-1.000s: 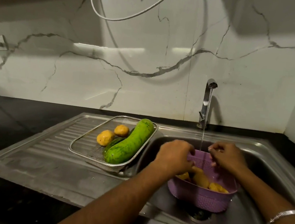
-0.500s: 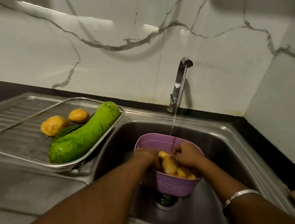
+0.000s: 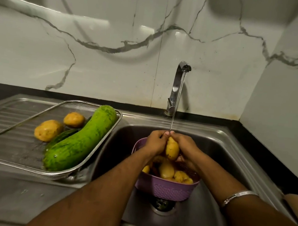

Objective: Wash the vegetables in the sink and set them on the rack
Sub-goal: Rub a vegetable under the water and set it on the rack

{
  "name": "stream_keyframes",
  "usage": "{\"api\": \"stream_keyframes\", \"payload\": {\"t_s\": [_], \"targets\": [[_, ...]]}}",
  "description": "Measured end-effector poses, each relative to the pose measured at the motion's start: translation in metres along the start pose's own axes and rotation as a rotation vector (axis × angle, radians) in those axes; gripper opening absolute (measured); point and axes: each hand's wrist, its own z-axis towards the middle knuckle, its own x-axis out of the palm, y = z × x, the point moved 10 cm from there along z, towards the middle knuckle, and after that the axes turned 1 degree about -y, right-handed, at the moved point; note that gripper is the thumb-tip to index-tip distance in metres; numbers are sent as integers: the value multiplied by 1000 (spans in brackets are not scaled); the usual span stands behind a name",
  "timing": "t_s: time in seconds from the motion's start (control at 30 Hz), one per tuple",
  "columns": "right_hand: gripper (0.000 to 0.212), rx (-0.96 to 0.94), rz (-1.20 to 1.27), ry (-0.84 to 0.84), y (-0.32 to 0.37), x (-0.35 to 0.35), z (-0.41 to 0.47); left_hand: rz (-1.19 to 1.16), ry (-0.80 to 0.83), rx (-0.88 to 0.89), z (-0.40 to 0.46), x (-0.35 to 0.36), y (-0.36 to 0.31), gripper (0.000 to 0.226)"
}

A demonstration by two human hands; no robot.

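Under the running tap, left hand and right hand both grip one potato, held over the purple basket so runoff drains into the sink. Unwashed potatoes wait in the basket; rack on the drainboard holds two potatoes and a gourd, presumably rinsed.

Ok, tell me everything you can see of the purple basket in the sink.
The purple basket looks like plastic, with walls perforated in a woven pattern and a smooth rolled rim. It stands upright in the steel sink, over the drain. Several wet yellow potatoes lie inside. Both forearms partly hide its far rim; the hands hold a potato above it and do not visibly grip it. The tap's stream falls just above it.
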Motion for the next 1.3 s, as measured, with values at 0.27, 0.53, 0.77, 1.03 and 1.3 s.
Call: {"api": "stream_keyframes", "payload": {"t_s": [0.27, 0.53, 0.77, 1.03, 1.3], "targets": [[36, -78, -130, -252, 43, -10, -14, -141, 160, -49, -22, 11, -12, 43], [23, -44, 45, -130, 3, 15, -31, 52, 0, -33, -20, -16, -2, 37], [25, -250, -129, -318, 30, -12, -44, 21, 217, 73, -34, 6, -16, 42], [25, -116, 67, -24, 16, 14, -22, -83, 90, 85, -23, -14, -8, 37], [20, -186, 87, -184, 23, -5, -30, -65, 61, 115, -26, -5, -16, 42]]}}
